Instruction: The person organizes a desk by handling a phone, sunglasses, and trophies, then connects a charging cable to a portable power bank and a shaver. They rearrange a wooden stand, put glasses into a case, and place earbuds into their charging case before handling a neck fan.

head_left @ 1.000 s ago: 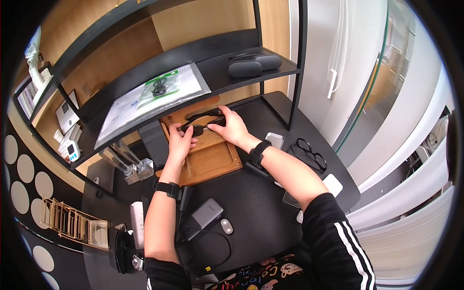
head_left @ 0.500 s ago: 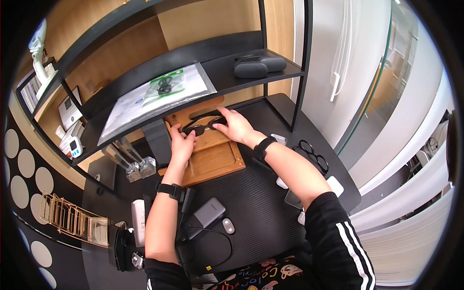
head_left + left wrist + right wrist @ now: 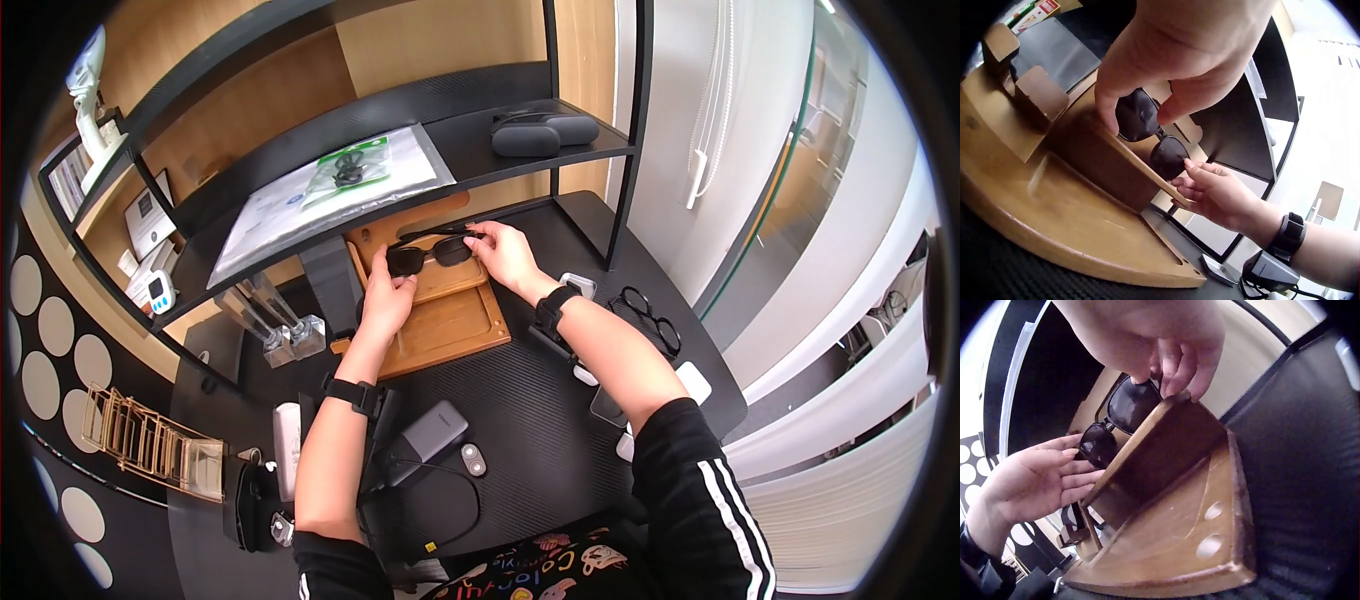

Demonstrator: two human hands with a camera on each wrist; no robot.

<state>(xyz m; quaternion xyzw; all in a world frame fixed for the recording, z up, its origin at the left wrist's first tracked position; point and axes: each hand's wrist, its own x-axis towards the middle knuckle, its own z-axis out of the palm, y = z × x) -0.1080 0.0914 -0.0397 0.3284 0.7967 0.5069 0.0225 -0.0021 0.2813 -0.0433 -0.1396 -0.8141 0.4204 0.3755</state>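
Black fabric with bright printed lettering, our shirt [image 3: 565,572], sits nearest, at six o'clock. Just beyond it a black cable [image 3: 478,505] curves over the table [image 3: 545,430], its yellow tip towards us. At seven o'clock we see a grey power bank [image 3: 434,428], with a small oval object [image 3: 473,460] just beside it on the right. A gold wire rack [image 3: 150,440] stands at eight o'clock, and black-framed glasses [image 3: 649,318] lie at three.

Farther in, the brown wooden organizer [image 3: 440,335] reaches from the centre towards eleven o'clock. Over its raised ledge we hold the dark sunglasses [image 3: 405,262] between both hands — lenses towards us. Our left hand [image 3: 388,300] pinches their left end between thumb and fingers; our right hand [image 3: 508,258] pinches the right end with thumb and fingertips. Whether the frame touches the ledge, we cannot tell.

Clear blocks [image 3: 292,343] stand at nine o'clock, left of the organizer. Farthest — on the black shelf [image 3: 470,140] — we have papers in a clear sleeve [image 3: 270,225] at ten o'clock and a dark grey case [image 3: 527,140] near one.
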